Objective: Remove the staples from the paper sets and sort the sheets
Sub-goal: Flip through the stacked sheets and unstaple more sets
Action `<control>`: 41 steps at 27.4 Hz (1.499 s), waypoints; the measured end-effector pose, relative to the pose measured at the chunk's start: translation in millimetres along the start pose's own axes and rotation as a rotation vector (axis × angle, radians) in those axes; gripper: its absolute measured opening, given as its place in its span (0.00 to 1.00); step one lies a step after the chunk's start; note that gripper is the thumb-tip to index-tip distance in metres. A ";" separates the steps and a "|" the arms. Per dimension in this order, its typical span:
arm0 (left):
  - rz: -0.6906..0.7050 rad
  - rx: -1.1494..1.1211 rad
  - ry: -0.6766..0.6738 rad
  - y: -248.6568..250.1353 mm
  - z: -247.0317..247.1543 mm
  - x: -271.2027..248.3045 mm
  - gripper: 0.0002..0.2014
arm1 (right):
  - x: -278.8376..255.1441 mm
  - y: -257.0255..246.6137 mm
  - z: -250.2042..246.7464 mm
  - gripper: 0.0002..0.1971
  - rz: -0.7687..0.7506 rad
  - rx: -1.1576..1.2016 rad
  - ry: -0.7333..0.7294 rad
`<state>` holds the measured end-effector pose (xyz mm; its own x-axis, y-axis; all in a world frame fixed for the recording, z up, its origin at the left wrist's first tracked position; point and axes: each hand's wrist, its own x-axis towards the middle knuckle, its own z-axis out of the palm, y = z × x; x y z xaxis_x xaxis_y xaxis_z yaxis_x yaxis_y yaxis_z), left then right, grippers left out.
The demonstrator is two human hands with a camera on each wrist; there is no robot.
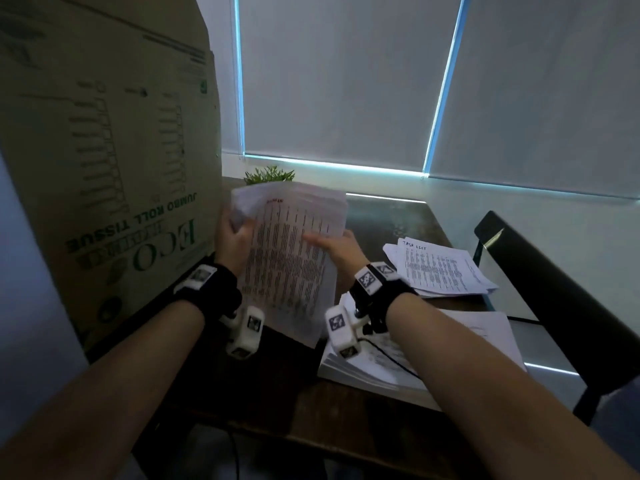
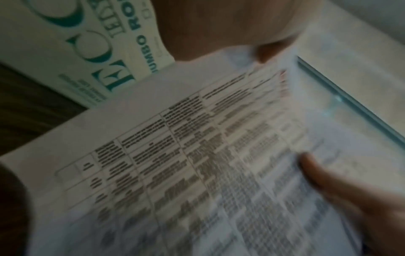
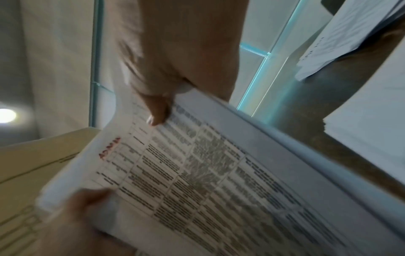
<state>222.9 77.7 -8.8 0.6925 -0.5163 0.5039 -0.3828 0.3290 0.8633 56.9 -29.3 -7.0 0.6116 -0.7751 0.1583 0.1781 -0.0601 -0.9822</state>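
Observation:
A paper set (image 1: pixel 289 261) with a printed table and a red handwritten word at its top is held tilted above the table. My left hand (image 1: pixel 234 233) grips its top left corner, thumb on the front sheet. My right hand (image 1: pixel 333 244) pinches the right edge, thumb lying across the print. In the left wrist view the paper set (image 2: pixel 197 173) fills the frame, with the left hand (image 2: pixel 230 32) at its top corner. The right wrist view shows the right hand (image 3: pixel 162 97) holding several sheets of the paper set (image 3: pixel 219 181) by the edge. No staple can be made out.
A tall cardboard box (image 1: pixel 104 161) stands close on the left. A loose pile headed "TASK LIST" (image 1: pixel 441 268) lies at the right, and a thicker stack of sheets (image 1: pixel 415 355) sits under my right forearm. A small plant (image 1: pixel 269 174) is behind the held sheets; a black chair (image 1: pixel 554 289) is at the right.

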 end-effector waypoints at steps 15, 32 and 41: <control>-0.270 -0.045 0.021 -0.3 -67.9 5.6 0.10 | 23.6 15.9 -52.8 0.17 0.179 -0.093 -0.064; -0.286 -0.072 0.168 -44.0 -85.3 -11.0 0.11 | 34.9 43.0 -26.2 0.25 0.092 -0.016 -0.135; -0.362 -0.135 0.189 -20.7 -72.8 -14.3 0.04 | 34.3 40.8 -8.6 0.12 0.000 0.015 -0.115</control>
<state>265.4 135.8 -36.1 0.8721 -0.4678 0.1436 -0.0196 0.2598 0.9655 78.5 -63.8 -42.5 0.6962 -0.6976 0.1694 0.1886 -0.0500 -0.9808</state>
